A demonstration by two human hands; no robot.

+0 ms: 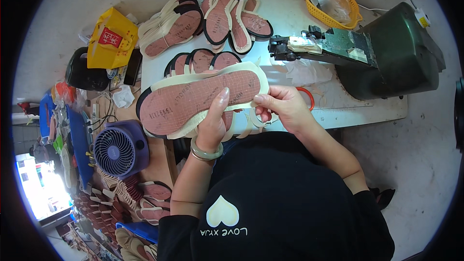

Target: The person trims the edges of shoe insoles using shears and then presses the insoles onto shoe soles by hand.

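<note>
Left hand (pixel 212 125) props the insole (pixel 200 97) flat; right hand (pixel 282 106), at three o'clock, keeps a pinching grip on its cream edge, steadying it.

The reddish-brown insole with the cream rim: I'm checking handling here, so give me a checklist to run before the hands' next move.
1. Reddish-brown insole with cream rim held by both hands: ok.
2. Left hand thumb pressed on its face: ok.
3. Right hand pinching the rim end: ok.
4. Insole lifted off the white table: cannot tell.
5. Dark green machine apart from the hands: ok.
</note>
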